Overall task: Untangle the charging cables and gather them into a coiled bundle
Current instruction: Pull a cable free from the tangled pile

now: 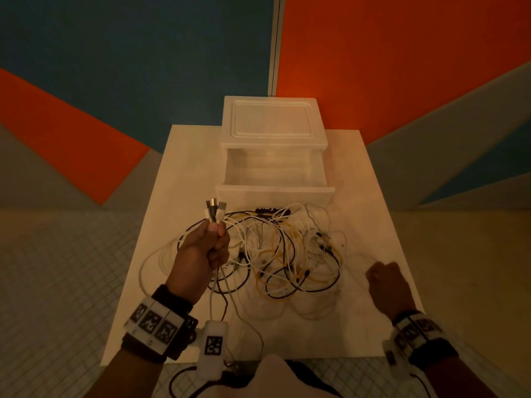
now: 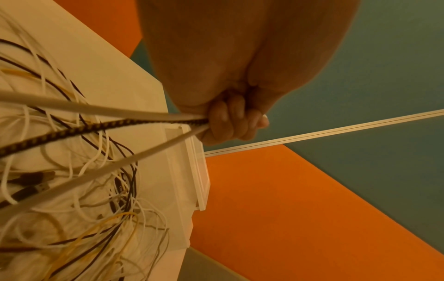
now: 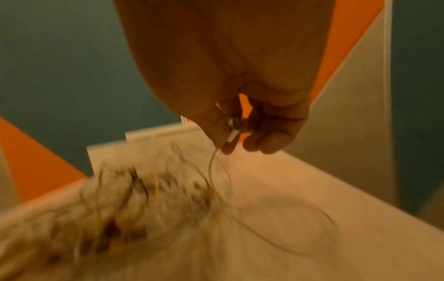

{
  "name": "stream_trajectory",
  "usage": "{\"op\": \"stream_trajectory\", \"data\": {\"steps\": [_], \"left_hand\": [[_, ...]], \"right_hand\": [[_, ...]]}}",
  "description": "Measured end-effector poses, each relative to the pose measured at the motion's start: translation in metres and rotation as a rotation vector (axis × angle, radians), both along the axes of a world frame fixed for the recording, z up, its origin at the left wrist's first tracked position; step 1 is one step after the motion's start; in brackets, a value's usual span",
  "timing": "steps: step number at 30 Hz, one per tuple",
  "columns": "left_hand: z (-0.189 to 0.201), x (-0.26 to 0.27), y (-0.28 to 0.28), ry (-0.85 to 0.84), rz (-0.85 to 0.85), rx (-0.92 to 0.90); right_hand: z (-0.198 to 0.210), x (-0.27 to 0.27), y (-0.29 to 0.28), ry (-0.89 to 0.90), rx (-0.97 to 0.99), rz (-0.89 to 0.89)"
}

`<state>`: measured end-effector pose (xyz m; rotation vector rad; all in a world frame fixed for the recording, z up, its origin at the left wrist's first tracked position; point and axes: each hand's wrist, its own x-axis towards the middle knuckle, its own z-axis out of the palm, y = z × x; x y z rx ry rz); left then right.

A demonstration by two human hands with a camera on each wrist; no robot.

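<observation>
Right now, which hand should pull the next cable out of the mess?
Probably the right hand: it pinches one thin cable's plug beside the tangle. The left hand already grips three plugs.

Head looks down; wrist views, close, share table (image 1: 184, 156)

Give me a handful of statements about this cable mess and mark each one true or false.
1. The left hand grips several cables with their plugs sticking up. True.
2. The drawer of the plastic box is pushed shut. False: it is pulled open.
3. The right hand pinches one white plug with a thin cable hanging from it. True.
4. All the cables are already coiled. False: a loose tangle lies on the white table.
5. The tangle holds only white cables. False: black and yellow ones too.
</observation>
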<state>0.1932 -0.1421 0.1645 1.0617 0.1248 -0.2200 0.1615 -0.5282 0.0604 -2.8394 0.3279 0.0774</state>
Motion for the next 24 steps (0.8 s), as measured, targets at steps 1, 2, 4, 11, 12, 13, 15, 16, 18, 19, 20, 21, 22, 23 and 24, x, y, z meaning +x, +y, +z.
{"op": "stream_trajectory", "data": {"steps": [1, 2, 4, 11, 12, 13, 15, 16, 18, 19, 20, 21, 22, 23, 24], "left_hand": [[0.001, 0.001, -0.001, 0.001, 0.007, 0.008], [0.002, 0.002, -0.002, 0.001, 0.013, 0.017], [0.003, 0.004, -0.002, -0.005, 0.018, 0.032], [0.009, 0.009, -0.006, -0.052, 0.005, 0.017], [0.012, 0.009, -0.007, -0.063, 0.003, 0.025], [0.014, 0.009, -0.007, -0.072, -0.001, 0.033], [0.017, 0.009, -0.009, -0.086, 0.003, 0.054], [0.018, 0.009, -0.01, -0.093, 0.01, 0.07], [0.02, 0.008, -0.012, -0.126, 0.026, 0.126], [0.02, 0.008, -0.014, -0.151, 0.027, 0.154], [0.021, 0.007, -0.016, -0.167, 0.02, 0.171], [0.022, 0.006, -0.018, -0.169, 0.008, 0.174], [0.023, 0.005, -0.02, -0.159, -0.006, 0.171], [0.025, 0.004, -0.021, -0.149, -0.019, 0.165], [0.026, 0.002, -0.023, -0.138, -0.03, 0.162]], "right_hand": [[0.023, 0.009, 0.006, -0.076, 0.068, -0.044], [0.046, 0.018, 0.01, -0.153, 0.117, -0.048], [0.092, 0.033, 0.02, -0.369, 0.177, 0.017], [0.199, 0.041, 0.095, -0.48, 0.629, 0.308], [0.199, 0.041, 0.106, -0.396, 0.714, 0.334], [0.198, 0.041, 0.116, -0.307, 0.824, 0.345], [0.19, 0.043, 0.135, -0.166, 0.988, 0.37], [0.185, 0.044, 0.145, -0.134, 1.01, 0.4], [0.177, 0.046, 0.165, -0.131, 0.981, 0.469], [0.175, 0.047, 0.175, -0.127, 0.974, 0.485], [0.173, 0.047, 0.184, -0.11, 1.001, 0.478], [0.174, 0.047, 0.193, -0.085, 1.052, 0.456], [0.175, 0.047, 0.201, -0.069, 1.093, 0.434], [0.176, 0.048, 0.209, -0.065, 1.123, 0.411], [0.178, 0.049, 0.215, -0.071, 1.137, 0.389]]}}
